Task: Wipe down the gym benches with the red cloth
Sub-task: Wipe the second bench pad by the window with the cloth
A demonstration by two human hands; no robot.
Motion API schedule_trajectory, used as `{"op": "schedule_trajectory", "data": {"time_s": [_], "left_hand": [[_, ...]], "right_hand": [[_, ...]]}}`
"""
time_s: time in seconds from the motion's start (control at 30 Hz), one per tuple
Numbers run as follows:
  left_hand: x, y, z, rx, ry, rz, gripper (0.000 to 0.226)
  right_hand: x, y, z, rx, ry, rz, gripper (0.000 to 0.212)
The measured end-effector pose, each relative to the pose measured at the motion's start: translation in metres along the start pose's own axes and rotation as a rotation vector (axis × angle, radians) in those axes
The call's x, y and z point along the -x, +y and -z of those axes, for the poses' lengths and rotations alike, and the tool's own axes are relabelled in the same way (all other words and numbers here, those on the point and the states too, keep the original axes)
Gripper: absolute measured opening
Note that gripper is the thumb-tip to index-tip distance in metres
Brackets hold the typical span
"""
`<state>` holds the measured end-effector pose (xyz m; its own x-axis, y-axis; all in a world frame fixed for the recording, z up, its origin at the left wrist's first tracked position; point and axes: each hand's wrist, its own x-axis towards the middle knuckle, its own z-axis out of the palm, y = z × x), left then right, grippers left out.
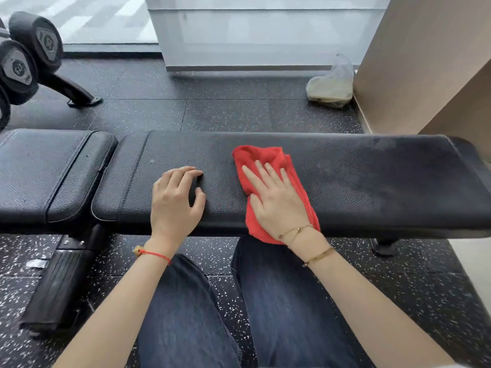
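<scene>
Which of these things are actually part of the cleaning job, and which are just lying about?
In use: red cloth under the flat right hand; long black padded bench; left hand resting on it.

Lying about: black dumbbells on rack; clear plastic bag.

The right hand (279, 200) covers the middle of the cloth (268, 160). At the left edge, the dumbbells (34, 41) and seat pad (47, 171) are cut off. The bag (332, 83) at upper right holds something too murky to tell. The surface (372, 176) blurs toward the right edge.
</scene>
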<state>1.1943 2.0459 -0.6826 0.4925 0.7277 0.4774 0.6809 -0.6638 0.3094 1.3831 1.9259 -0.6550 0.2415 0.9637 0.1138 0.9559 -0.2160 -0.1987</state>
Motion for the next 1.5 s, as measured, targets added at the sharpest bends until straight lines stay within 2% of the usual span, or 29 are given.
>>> {"op": "schedule_trajectory", "data": {"time_s": [0.07, 0.17, 0.27, 0.33, 0.5, 0.6, 0.73, 0.9, 1.03, 1.13, 1.2, 1.37, 1.5], "left_hand": [[0.0, -0.001, 0.0, 0.006, 0.0, -0.004, 0.033], [0.0, 0.002, 0.0, 0.009, -0.002, 0.012, 0.033], [-0.001, 0.005, 0.0, 0.007, -0.004, 0.04, 0.034], [-0.001, 0.006, 0.0, 0.002, -0.005, 0.043, 0.033], [-0.001, 0.006, 0.002, 0.003, -0.003, 0.045, 0.034], [-0.001, 0.005, 0.001, 0.007, 0.0, 0.03, 0.035], [-0.002, 0.006, 0.002, 0.008, -0.001, 0.033, 0.035], [-0.003, 0.008, 0.004, 0.013, 0.004, 0.039, 0.034], [-0.004, 0.01, 0.006, -0.004, -0.013, 0.056, 0.034], [-0.006, 0.012, 0.009, -0.005, -0.024, 0.046, 0.033], [-0.006, 0.012, 0.011, -0.001, -0.025, 0.032, 0.031], [-0.006, 0.016, 0.021, 0.007, -0.016, 0.021, 0.031], [0.007, -0.003, 0.044, -0.063, 0.058, 0.072, 0.028]], "right_hand": [[0.013, 0.032, 0.007, -0.004, 0.027, -0.081, 0.061], [0.009, 0.078, 0.02, 0.009, 0.038, -0.326, 0.059], [-0.017, 0.074, 0.02, 0.05, 0.042, -0.442, 0.059], [-0.033, 0.044, 0.013, 0.038, 0.043, -0.371, 0.06], [-0.025, -0.046, -0.007, -0.017, -0.014, 0.009, 0.061], [-0.002, -0.049, -0.01, -0.04, -0.036, 0.137, 0.061], [-0.006, -0.007, -0.003, -0.048, -0.033, 0.099, 0.059], [-0.085, 0.009, 0.0, -0.011, -0.083, 0.02, 0.058], [-0.122, -0.025, -0.008, -0.009, -0.135, 0.191, 0.058], [-0.099, -0.03, -0.012, -0.068, -0.145, 0.377, 0.059], [-0.084, -0.021, -0.011, -0.116, -0.142, 0.422, 0.06], [-0.104, -0.014, -0.01, -0.136, -0.149, 0.344, 0.058], [-0.137, -0.047, -0.014, -0.081, -0.18, 0.283, 0.057]]}}
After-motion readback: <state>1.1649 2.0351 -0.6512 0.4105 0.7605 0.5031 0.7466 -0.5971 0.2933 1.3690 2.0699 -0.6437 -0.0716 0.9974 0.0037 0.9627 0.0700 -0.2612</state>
